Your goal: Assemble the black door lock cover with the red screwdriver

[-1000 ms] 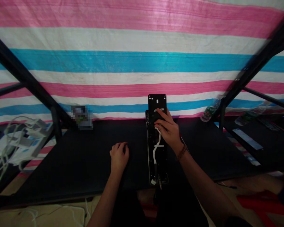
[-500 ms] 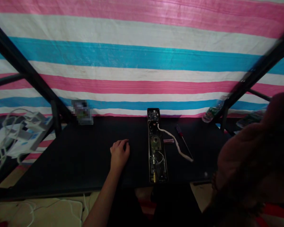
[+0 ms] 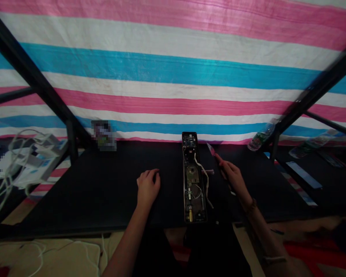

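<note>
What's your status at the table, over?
Left hand resting on black table. Right hand holding slim pinkish object, unclear what. Long casing open, parts exposed. White cable draped over its right edge.

With the electronics housing (image 3: 194, 177) as the dial's centre on the bench (image 3: 103, 188), the left hand (image 3: 148, 184) lies at 9 o'clock and the right hand (image 3: 232, 174) at 3, a slim tool (image 3: 211, 150) pointing from it toward 11. A cable (image 3: 208, 181) trails beside the housing's 3 o'clock side. A bottle (image 3: 257, 141) is at 2 o'clock; chargers (image 3: 47, 144) sit far off toward 9. Behind the bench, at 12, hangs a sheet (image 3: 167, 73).
</note>
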The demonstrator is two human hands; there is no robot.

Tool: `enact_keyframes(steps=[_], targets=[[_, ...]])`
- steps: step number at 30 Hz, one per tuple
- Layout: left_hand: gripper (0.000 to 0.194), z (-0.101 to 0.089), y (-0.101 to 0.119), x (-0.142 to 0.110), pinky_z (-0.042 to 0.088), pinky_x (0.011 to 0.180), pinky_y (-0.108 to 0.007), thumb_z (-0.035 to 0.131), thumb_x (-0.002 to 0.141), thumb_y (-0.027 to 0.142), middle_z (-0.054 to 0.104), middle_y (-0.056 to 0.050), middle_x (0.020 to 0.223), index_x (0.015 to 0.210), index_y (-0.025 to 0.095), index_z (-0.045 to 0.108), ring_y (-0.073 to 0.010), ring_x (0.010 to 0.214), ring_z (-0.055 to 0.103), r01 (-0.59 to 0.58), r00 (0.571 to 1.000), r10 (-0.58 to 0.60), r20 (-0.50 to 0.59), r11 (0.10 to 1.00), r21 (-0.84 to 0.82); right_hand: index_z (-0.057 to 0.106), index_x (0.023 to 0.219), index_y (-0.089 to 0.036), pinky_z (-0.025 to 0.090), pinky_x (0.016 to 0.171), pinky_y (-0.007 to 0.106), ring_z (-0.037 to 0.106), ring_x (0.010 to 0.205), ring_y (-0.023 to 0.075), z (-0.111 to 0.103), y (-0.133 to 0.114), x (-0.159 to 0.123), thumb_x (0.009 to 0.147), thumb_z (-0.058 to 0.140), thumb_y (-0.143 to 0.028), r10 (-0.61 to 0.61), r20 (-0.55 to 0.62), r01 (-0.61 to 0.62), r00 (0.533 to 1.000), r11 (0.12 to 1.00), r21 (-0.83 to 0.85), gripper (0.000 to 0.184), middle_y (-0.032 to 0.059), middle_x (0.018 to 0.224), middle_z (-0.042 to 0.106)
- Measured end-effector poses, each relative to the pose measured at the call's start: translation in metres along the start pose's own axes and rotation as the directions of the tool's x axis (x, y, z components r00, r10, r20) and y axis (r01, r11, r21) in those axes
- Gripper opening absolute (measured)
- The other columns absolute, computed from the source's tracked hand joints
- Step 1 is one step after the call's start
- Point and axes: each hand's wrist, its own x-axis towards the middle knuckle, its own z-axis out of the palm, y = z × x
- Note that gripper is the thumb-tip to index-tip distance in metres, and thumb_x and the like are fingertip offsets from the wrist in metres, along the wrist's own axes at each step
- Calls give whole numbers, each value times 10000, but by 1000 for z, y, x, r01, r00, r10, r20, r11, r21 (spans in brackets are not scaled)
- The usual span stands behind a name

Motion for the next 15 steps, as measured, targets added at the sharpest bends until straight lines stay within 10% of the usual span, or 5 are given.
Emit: enact_keyframes(steps=[8,15], targets=[[282,2,-4,-1,445,941,-463,456,972,295,704,-95,1125,1130,212,675,-288,1078,618,5,1000,-5,13,1000,-6,716,820,-139,292,398,214,431,432,95,-9,49,39,695,682,-753,53,15,-50,998,987,-152,627,-17,546,605],[284,2,-4,0,447,924,-461,460,973,294,708,-93,1114,1136,209,676,-288,1073,620,2,1000,-2,8,1000,-11,763,790,-182,536,926,431,703,1036,331,-31,70,76,788,611,-668,-131,68,147,989,915,-375,509,121,1230,726]])
